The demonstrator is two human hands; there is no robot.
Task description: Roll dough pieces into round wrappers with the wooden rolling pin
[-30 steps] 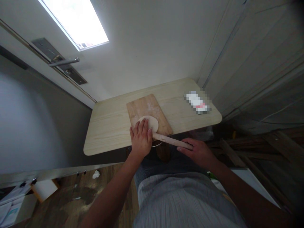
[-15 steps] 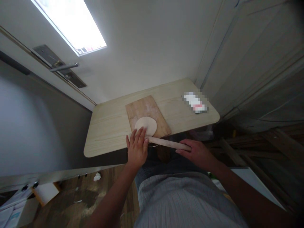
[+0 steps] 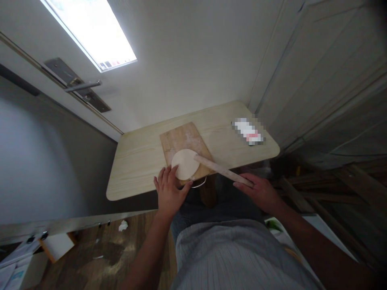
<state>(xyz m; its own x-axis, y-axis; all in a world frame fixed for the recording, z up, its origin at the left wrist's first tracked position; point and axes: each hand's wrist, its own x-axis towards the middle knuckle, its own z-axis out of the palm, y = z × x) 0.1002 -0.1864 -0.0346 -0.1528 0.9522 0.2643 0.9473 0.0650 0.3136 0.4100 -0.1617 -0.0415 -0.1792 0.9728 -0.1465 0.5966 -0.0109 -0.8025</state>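
Dough (image 3: 185, 164): here it is, a pale, flat round on the near half of the board (image 3: 183, 135), close to the edge on my side.
Left hand (image 3: 169, 188): fingers spread, nothing gripped; my fingertips reach the dough's near left rim, and my thumb (image 3: 186, 188) points off to the right, by the board's near edge. Whether the thumb touches wood, I can't tell.
Right hand (image 3: 262, 192): closed round the near end of the pin (image 3: 223, 170), out beyond the table (image 3: 136, 161) on my side.
Pin: slanting away from my grip, up and to the left, its far tip right over the dough's right rim; pressing or just above, I can't tell.
Board: flat on the table, a white dusting (image 3: 195, 141) across its far part, a thin metal ring (image 3: 200, 185) sticking out from its near edge, past the tabletop.
Table: pale wood grain, rounded corners, its far side up by the door (image 3: 187, 60); over on the right lies a pixelated thing (image 3: 248, 131), well apart from the board.
Door: lever (image 3: 83, 85) over on the left, bright pane (image 3: 93, 32) above it.
Floor (image 3: 145, 229): brown, down to the left, with a crumpled white scrap (image 3: 123, 225).
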